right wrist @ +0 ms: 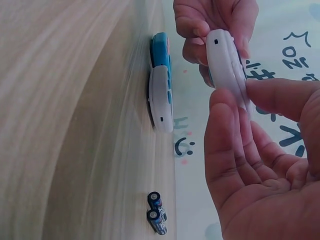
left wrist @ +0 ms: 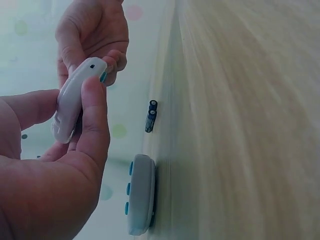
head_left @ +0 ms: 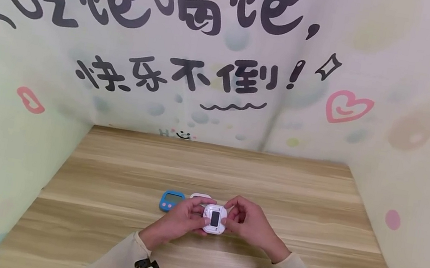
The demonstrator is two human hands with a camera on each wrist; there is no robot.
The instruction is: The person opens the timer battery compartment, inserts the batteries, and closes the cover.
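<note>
A white digital timer (head_left: 215, 219) is held up off the table, its back with a dark rectangle facing the head camera. My left hand (head_left: 180, 218) grips its left side, the thumb on the back and the fingers around the edge. With thumb and fingers, my right hand (head_left: 250, 223) pinches the right side. The wrist views show the timer's white edge (right wrist: 222, 67), with a small dark slot, and a bit of blue on its front. Two small dark batteries (right wrist: 157, 215) lie side by side on the table beyond the hands; in the head view they are hidden.
Behind my left hand lie a blue timer (head_left: 172, 201) and a second white timer (head_left: 201, 195) with blue buttons, side by side. The wood-grain table (head_left: 118, 161) meets printed walls (head_left: 216, 127) at the back and on both sides.
</note>
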